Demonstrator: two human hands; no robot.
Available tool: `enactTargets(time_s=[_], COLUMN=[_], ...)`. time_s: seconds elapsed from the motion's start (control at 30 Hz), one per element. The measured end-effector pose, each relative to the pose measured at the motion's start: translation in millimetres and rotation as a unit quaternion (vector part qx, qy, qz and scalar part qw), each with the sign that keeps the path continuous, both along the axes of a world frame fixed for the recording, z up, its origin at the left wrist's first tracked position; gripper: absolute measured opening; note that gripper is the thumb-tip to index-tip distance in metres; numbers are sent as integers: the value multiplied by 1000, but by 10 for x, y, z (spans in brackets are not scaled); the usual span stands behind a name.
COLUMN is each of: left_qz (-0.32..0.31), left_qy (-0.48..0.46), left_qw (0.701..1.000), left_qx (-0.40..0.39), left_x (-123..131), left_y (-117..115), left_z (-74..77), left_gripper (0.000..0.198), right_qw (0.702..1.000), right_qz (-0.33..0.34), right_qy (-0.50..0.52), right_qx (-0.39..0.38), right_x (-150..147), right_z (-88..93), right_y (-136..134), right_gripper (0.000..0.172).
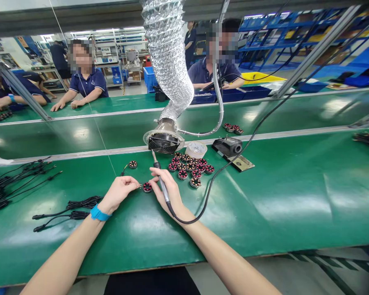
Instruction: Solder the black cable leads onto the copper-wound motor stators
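Note:
A small round motor stator [146,187] with dark red windings lies on the green bench between my hands. My left hand [120,192], with a blue wristband, pinches at the short wire ends on the stator's left side; the fingertips hide most of them. My right hand [167,189] holds a soldering iron [163,186] pen-like, its tip pointing up and away toward the fan. The thumb and a finger of that hand reach to the stator's right edge. Another stator [133,164], with a short cable at its left, lies just beyond my left hand.
Several stators [190,166] cluster right of the iron, near a tape roll [196,150] and a soldering iron stand [232,149]. A fume fan [164,143] hangs from a foil duct [170,53]. Black cables [6,190] lie left. The iron's cord [210,186] crosses my right forearm. Co-workers sit opposite.

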State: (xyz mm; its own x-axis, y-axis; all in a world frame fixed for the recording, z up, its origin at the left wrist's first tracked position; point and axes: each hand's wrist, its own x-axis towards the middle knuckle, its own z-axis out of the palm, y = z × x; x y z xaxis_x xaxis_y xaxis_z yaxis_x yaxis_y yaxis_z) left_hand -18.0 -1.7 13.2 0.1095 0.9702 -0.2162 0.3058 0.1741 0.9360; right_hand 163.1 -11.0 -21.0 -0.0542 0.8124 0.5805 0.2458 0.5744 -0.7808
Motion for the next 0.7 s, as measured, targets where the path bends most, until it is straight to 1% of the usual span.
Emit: enactTargets(time_s=[0.1,0.2,0.3,0.4,0.6,0.7], left_qz=[20,29,32,27,19,15], left_qy=[-8,-6,3,10,20,20], left_qw=[1000,999,999,999,999,999], left_qx=[-19,-28,-29,-26,-24,-21], left_x=[24,57,79,84,82,83], left_y=[7,4,-5,-15,-20,-20], left_z=[-8,-26,-45,-56,-55,-52], left_gripper=[18,19,19,19,20,21], right_qw=[998,992,991,994,998,999], right_qz=[-11,-36,-58,-65,-25,-17], right_qy=[40,80,100,84,56,47], right_qx=[-52,-88,-73,-41,-21,-22], right_x=[79,113,114,116,117,110], right_z=[51,73,65,58,79,76], right_y=[7,-9,-39,-69,-100,-106], right_gripper=[33,26,24,25,25,25])
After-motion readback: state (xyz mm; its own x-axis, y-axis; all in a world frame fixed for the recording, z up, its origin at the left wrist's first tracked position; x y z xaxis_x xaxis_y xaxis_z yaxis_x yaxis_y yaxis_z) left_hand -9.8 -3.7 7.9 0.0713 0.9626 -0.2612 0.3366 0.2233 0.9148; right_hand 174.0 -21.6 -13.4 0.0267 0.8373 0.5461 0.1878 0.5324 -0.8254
